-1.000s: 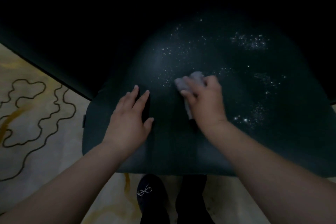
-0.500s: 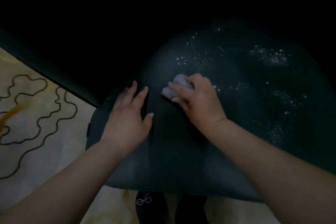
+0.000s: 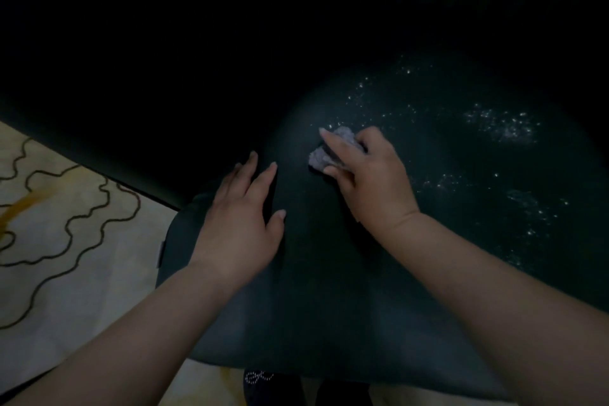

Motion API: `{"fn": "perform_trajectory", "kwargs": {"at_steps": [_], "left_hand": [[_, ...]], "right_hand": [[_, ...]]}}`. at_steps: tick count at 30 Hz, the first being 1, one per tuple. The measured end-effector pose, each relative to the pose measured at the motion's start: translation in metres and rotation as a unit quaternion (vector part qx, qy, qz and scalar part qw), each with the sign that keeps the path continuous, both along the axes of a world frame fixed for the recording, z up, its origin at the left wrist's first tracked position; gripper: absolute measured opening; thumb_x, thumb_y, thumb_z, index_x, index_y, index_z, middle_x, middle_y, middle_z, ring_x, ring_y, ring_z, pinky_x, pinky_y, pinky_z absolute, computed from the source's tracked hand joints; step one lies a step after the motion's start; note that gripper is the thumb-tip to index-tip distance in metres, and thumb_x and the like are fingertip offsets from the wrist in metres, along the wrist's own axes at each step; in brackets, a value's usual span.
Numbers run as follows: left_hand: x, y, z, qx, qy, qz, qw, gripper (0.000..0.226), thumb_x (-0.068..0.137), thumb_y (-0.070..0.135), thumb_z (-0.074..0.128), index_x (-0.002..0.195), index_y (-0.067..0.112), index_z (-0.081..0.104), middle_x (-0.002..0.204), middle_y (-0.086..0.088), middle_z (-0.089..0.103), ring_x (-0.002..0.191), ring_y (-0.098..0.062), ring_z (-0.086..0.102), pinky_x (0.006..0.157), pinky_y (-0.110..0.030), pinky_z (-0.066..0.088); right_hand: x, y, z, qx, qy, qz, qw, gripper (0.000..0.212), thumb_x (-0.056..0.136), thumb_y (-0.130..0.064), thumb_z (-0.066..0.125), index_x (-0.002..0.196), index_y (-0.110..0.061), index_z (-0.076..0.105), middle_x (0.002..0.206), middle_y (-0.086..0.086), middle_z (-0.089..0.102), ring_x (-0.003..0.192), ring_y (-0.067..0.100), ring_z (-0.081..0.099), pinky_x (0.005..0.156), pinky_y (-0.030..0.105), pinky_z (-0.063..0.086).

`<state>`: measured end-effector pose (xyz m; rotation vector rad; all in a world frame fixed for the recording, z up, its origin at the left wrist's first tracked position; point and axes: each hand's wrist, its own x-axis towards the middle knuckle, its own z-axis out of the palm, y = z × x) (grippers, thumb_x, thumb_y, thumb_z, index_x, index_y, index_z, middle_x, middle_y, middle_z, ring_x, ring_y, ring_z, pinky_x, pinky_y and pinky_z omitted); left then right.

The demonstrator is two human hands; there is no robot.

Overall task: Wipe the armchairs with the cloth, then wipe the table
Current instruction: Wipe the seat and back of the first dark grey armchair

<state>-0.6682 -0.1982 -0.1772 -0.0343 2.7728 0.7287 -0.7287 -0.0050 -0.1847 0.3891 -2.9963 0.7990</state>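
my forearms are bare, no sleeves showing. my nails are short and unpainted. i wear dark shoes, one with a small beaded looping motif.

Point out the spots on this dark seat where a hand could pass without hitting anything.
Bare seat cushion lies between the two forearms, from the front edge up to the left hand and right hand. The stretch right of the right hand is open but strewn with white specks. It is tight in the narrow gap between the left hand and the cloth.
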Motion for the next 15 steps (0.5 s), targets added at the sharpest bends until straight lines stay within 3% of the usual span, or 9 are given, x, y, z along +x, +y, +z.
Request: {"fn": "perform_trajectory", "kwargs": {"at_steps": [3,5,8,12,15], "left_hand": [[-0.004,0.001,0.000,0.005,0.005,-0.001,1.000,0.069,0.091,0.035,0.056,0.150,0.029,0.022,0.160,0.005,0.005,0.145,-0.015,0.002,0.113,-0.025,0.001],[-0.006,0.002,0.000,0.004,0.006,0.000,1.000,0.069,0.091,0.036,0.056,0.150,0.029,0.021,0.160,0.006,0.005,0.145,-0.013,0.002,0.112,-0.024,-0.001],[-0.006,0.003,-0.001,0.004,0.006,0.003,1.000,0.069,0.091,0.036,0.055,0.151,0.029,0.020,0.160,0.006,0.003,0.145,-0.013,0.001,0.111,-0.023,-0.002],[-0.005,0.001,-0.002,0.001,0.008,-0.003,1.000,0.071,0.091,0.034,0.056,0.151,0.029,0.018,0.160,0.008,0.003,0.144,-0.012,0.001,0.111,-0.022,-0.001],[-0.007,-0.002,-0.003,0.008,0.008,-0.009,1.000,0.074,0.090,0.035,0.056,0.152,0.028,0.016,0.160,0.009,0.002,0.145,-0.010,0.000,0.113,-0.023,-0.001]], "right_hand": [[0.004,-0.011,0.001,0.020,-0.025,-0.029,0.999,0.069,0.087,-0.047,0.058,0.147,-0.028,0.029,0.113,0.004,0.048,0.103,0.022,0.045,0.085,0.036,0.047],[0.003,-0.014,0.003,0.016,-0.032,-0.063,0.997,0.071,0.081,-0.063,0.049,0.141,-0.027,0.038,0.114,0.002,0.049,0.106,0.022,0.045,0.085,0.037,0.046],[0.002,-0.021,0.004,-0.031,-0.018,-0.073,0.997,0.052,0.082,-0.053,0.061,0.125,-0.023,0.058,0.104,0.005,0.052,0.098,0.024,0.050,0.078,0.039,0.050],[0.001,-0.023,0.000,0.000,0.011,0.070,0.997,0.043,0.081,-0.039,0.070,0.117,-0.016,0.066,0.095,0.012,0.057,0.086,0.029,0.055,0.068,0.034,0.050],[-0.026,0.003,-0.003,-0.024,-0.012,-0.093,0.995,0.043,0.085,-0.041,0.066,0.123,-0.019,0.063,0.105,0.010,0.055,0.096,0.028,0.055,0.077,0.026,0.042]]}}
